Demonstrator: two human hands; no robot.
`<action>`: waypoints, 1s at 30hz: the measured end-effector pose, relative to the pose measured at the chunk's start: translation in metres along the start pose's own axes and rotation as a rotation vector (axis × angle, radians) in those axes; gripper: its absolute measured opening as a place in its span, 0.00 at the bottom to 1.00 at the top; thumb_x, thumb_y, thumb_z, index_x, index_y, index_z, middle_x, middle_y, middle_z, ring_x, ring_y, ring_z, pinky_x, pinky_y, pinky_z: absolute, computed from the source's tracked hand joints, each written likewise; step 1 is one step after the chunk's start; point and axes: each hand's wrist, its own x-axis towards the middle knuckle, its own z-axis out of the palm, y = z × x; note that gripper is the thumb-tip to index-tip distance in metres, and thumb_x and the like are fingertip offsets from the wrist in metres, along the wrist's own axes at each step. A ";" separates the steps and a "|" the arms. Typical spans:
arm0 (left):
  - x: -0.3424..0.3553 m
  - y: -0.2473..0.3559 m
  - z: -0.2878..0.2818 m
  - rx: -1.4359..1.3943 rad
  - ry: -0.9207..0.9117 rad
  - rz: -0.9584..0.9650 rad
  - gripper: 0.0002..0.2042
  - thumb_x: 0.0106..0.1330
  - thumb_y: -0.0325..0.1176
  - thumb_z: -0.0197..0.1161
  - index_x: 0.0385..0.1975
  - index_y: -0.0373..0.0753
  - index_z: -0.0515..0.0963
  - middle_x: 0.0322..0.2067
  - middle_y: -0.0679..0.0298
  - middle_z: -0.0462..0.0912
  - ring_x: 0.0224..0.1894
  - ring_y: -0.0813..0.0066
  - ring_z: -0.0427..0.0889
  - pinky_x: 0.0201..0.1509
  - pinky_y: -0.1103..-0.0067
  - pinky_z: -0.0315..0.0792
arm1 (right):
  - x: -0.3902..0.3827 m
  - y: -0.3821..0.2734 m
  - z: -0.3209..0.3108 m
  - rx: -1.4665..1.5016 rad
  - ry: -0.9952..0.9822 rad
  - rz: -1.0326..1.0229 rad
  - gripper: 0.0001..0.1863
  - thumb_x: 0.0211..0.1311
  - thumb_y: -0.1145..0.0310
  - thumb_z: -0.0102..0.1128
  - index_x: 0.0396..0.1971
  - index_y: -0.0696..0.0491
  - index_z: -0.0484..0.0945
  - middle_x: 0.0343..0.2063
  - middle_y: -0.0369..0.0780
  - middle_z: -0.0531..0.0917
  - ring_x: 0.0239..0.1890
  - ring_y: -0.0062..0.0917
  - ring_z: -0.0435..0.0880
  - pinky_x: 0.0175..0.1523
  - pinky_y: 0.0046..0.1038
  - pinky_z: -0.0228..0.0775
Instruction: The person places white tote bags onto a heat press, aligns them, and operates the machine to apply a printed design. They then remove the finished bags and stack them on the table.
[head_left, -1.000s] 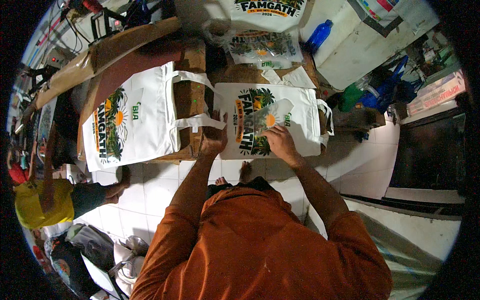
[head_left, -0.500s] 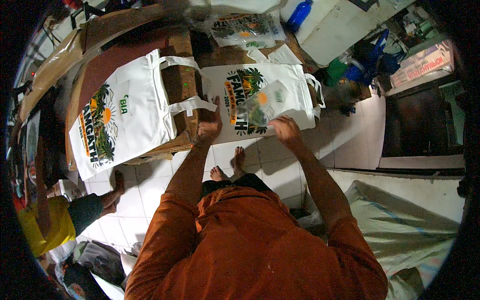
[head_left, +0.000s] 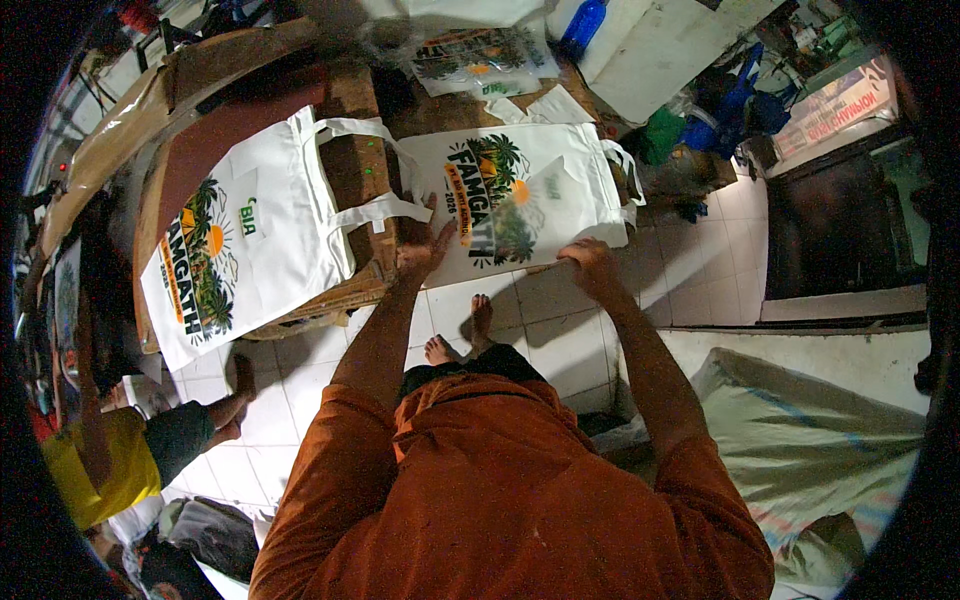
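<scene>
A white tote bag (head_left: 590, 215) with a palm-tree, sun and lettering print lies on the table in front of me. Over the right part of its print rests a translucent film sheet (head_left: 545, 215), which makes the colours look hazy. At the bag's left end, my left hand (head_left: 425, 255) is open, its fingers stretched along the edge. My right hand (head_left: 592, 264) is closed at the near edge, fingertips pinched apparently on the film's corner; the exact grip is partly hidden. Another printed white tote bag (head_left: 285, 225) lies to the left, its handles reaching toward my left hand.
Behind the bag lie printed transparent sheets (head_left: 485, 60) and a blue bottle (head_left: 584, 30). The brown table (head_left: 365, 165) ends just before my feet. Another person in a yellow shirt (head_left: 105, 465) is at the lower left. A large pale sack (head_left: 800, 450) lies at the right.
The film sheet, raised and tilted before, now lies flatter over the print. My right hand has moved right along the bag's near edge. My left hand's fingers have spread slightly.
</scene>
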 end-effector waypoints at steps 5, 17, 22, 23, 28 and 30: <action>0.009 0.007 -0.011 -0.688 -0.111 -0.218 0.36 0.70 0.63 0.51 0.72 0.47 0.61 0.73 0.48 0.56 0.74 0.40 0.52 0.78 0.48 0.43 | -0.011 0.004 -0.014 -0.032 -0.035 0.066 0.09 0.56 0.78 0.61 0.35 0.49 0.86 0.36 0.41 0.87 0.46 0.39 0.83 0.53 0.42 0.72; 0.010 0.002 0.014 -1.132 0.019 -0.256 0.38 0.70 0.65 0.46 0.72 0.44 0.62 0.74 0.54 0.57 0.75 0.50 0.55 0.77 0.51 0.47 | -0.033 0.042 -0.026 -0.091 -0.052 0.147 0.06 0.60 0.75 0.61 0.33 0.54 0.86 0.36 0.44 0.87 0.42 0.39 0.84 0.50 0.40 0.75; 0.005 -0.004 0.030 -1.044 0.081 -0.206 0.34 0.71 0.59 0.48 0.73 0.48 0.59 0.74 0.49 0.53 0.75 0.45 0.49 0.77 0.49 0.41 | -0.021 0.015 -0.012 0.178 0.044 0.280 0.06 0.63 0.71 0.62 0.37 0.55 0.84 0.36 0.44 0.87 0.37 0.37 0.86 0.48 0.37 0.77; 0.005 -0.005 0.032 -1.107 0.096 -0.218 0.31 0.73 0.58 0.43 0.72 0.50 0.62 0.73 0.55 0.58 0.74 0.50 0.54 0.75 0.46 0.45 | -0.011 0.003 -0.007 0.174 -0.004 0.339 0.07 0.63 0.70 0.63 0.38 0.55 0.83 0.36 0.45 0.87 0.38 0.36 0.86 0.47 0.35 0.78; 0.003 -0.004 0.039 -1.169 0.129 -0.272 0.29 0.74 0.60 0.40 0.69 0.53 0.66 0.73 0.61 0.61 0.72 0.54 0.60 0.73 0.45 0.50 | 0.064 -0.076 0.030 0.591 -0.022 0.465 0.20 0.64 0.57 0.68 0.45 0.59 0.79 0.32 0.44 0.85 0.36 0.30 0.86 0.42 0.31 0.79; 0.004 -0.004 0.039 -1.069 0.060 -0.344 0.31 0.72 0.61 0.42 0.69 0.52 0.65 0.72 0.59 0.61 0.72 0.51 0.59 0.74 0.47 0.50 | 0.097 -0.099 0.048 0.539 -0.086 0.658 0.27 0.62 0.51 0.69 0.48 0.58 0.77 0.27 0.41 0.84 0.32 0.30 0.86 0.40 0.30 0.79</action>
